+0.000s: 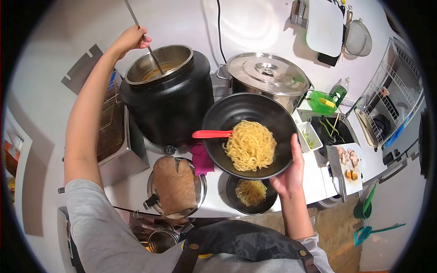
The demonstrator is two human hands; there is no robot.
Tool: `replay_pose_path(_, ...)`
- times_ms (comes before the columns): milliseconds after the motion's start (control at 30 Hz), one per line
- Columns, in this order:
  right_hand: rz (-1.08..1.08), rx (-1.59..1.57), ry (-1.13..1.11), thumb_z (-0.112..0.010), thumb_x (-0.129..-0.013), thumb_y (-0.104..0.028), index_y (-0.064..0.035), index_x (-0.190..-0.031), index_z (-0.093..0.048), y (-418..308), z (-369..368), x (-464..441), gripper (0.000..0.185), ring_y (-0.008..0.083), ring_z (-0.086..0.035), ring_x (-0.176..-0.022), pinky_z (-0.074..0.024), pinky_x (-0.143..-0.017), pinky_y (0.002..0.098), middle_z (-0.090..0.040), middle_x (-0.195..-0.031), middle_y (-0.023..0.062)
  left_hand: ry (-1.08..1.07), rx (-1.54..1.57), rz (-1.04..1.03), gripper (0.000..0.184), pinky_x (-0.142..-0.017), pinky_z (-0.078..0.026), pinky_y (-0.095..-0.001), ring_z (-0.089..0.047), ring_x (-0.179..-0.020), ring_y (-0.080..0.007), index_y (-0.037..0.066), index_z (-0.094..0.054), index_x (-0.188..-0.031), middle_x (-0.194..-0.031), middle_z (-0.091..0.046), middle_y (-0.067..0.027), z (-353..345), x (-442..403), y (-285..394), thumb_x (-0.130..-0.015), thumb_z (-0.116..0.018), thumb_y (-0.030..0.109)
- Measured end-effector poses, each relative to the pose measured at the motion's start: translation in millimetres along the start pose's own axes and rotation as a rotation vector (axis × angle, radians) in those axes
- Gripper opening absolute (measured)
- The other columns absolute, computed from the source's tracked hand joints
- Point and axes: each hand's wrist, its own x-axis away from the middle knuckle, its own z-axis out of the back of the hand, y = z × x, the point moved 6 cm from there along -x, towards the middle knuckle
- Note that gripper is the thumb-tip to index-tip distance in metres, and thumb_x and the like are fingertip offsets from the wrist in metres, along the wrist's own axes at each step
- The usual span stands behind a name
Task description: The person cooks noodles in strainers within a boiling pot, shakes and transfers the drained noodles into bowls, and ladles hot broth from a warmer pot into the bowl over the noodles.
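My left hand (132,38) is closed round the long metal handle of a ladle (156,61), which slants into the broth (160,72) inside a black soup kettle (168,107). The ladle's lower end is hidden in the kettle. On the other side, my right hand (290,170) grips the rim and underside of a large black bowl (248,105), tilted toward me. Yellow noodles (251,145) lie in this bowl, and a red spoon (211,134) rests beside them with its handle over the rim. Below it, a second black bowl (231,193) with noodles stands on the white counter (214,191).
Right of the kettle stands a lidded steel stockpot (268,75). A brown oven mitt (174,184) lies on a round metal lid. A fryer (118,141) is at left. Farther right are a knife (339,182), a cutting board (357,179) with food, and a sink (350,132).
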Motion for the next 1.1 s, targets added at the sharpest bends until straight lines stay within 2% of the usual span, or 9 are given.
replay_pose_path(100,-0.018,0.067,-0.04,-0.045,-0.091,-0.046,-0.0045,-0.124,-0.046,8.3,-20.8,-13.6,0.053,0.0274,-0.059,-0.103,-0.0541,-0.08,0.0394,-0.056,-0.119,0.0133,0.054,-0.032,-0.02,0.027,-0.066,-0.052,-0.0223,-0.059,-0.067,-0.0099,-0.001,-0.047,-0.101,-0.088,-0.06,-0.0096,16.1,8.2,18.6,-0.095,-0.037,0.024)
replay_pose_path(167,-0.084,0.091,-0.021,-0.041,-0.091,-0.049,-0.0019,-0.122,-0.045,13.7,-35.2,-17.8,0.057,0.0212,-0.066,-0.087,-0.0577,-0.052,0.0277,-0.06,-0.108,0.0147,0.078,-0.062,-0.032,0.027,-0.065,-0.052,-0.022,-0.058,-0.067,-0.0094,0.0,-0.047,-0.1,-0.087,-0.06,-0.009,25.0,14.6,30.4,-0.095,-0.038,0.025)
replay_pose_path(300,-0.144,0.063,-0.207,-0.039,-0.091,-0.05,-0.0012,-0.126,-0.04,22.3,-57.1,-31.1,0.06,0.0287,-0.064,-0.092,-0.0591,-0.053,0.0354,-0.056,-0.114,0.0193,0.114,-0.043,-0.05,0.028,-0.067,-0.052,-0.0225,-0.059,-0.068,-0.0093,0.002,-0.048,-0.102,-0.089,-0.06,-0.0079,49.0,15.4,41.5,-0.095,-0.038,0.027)
replay_pose_path(333,-0.139,0.083,-0.188,-0.04,-0.089,-0.053,-0.0017,-0.129,-0.038,25.9,-59.2,-36.6,0.064,0.0335,-0.062,-0.095,-0.0596,-0.062,0.0423,-0.054,-0.118,0.0207,0.115,-0.055,-0.04,0.027,-0.069,-0.052,-0.0224,-0.059,-0.071,-0.0094,0.004,-0.049,-0.101,-0.09,-0.06,-0.0078,53.9,17.8,46.5,-0.095,-0.039,0.029)
replay_pose_path(433,-0.165,0.074,-0.243,-0.04,-0.089,-0.053,-0.0001,-0.129,-0.037,28.7,-72.6,-43.8,0.067,0.0346,-0.062,-0.094,-0.0596,-0.061,0.0432,-0.054,-0.118,0.0215,0.057,-0.075,-0.081,0.029,-0.078,-0.049,-0.0241,-0.057,-0.075,-0.0106,0.006,-0.047,-0.101,-0.091,-0.058,-0.0061,64.6,27.4,66.2,-0.094,-0.044,0.034)
replay_pose_path(567,-0.194,0.081,-0.315,-0.044,-0.086,-0.057,-0.0026,-0.124,-0.041,36.1,-78.2,-60.3,0.066,0.0319,-0.062,-0.095,-0.0579,-0.065,0.0447,-0.055,-0.114,0.0176,0.18,-0.038,-0.112,0.028,-0.057,-0.049,-0.0273,-0.055,-0.058,-0.0137,0.003,-0.052,-0.084,-0.068,-0.054,-0.0055,72.6,56.6,105.8,-0.095,-0.043,0.027)
replay_pose_path(600,-0.185,0.079,-0.303,-0.046,-0.085,-0.058,-0.0025,-0.123,-0.041,35.3,-81.6,-62.0,0.067,0.0319,-0.063,-0.093,-0.0579,-0.065,0.044,-0.056,-0.112,0.0182,0.148,-0.095,-0.111,0.027,-0.067,-0.053,-0.0298,-0.06,-0.068,-0.018,-0.001,-0.05,-0.089,-0.08,-0.058,-0.0109,77.7,59.9,113.6,-0.096,-0.04,0.023)
replay_pose_path(833,-0.181,0.119,-0.285,-0.046,-0.084,-0.06,-0.0043,-0.124,-0.04,29.1,-93.5,-63.1,0.069,0.0333,-0.063,-0.091,-0.0578,-0.066,0.0432,-0.055,-0.112,0.0201,0.125,-0.017,-0.174,0.023,-0.064,-0.053,-0.0274,-0.06,-0.068,-0.0177,0.001,-0.048,-0.087,-0.08,-0.058,-0.0114,63.7,115.7,170.9,-0.096,-0.039,0.02)
replay_pose_path(1100,-0.239,0.14,-0.289,-0.047,-0.081,-0.065,-0.0058,-0.13,-0.032,29.3,-66.2,-56.8,0.078,0.0362,-0.06,-0.098,-0.0555,-0.073,0.0482,-0.051,-0.116,0.0214,0.102,0.001,-0.141,0.024,-0.063,-0.052,-0.0253,-0.062,-0.067,-0.0156,0.003,-0.049,-0.086,-0.079,-0.059,-0.0092,0.7,176.1,174.6,-0.096,-0.041,0.024)
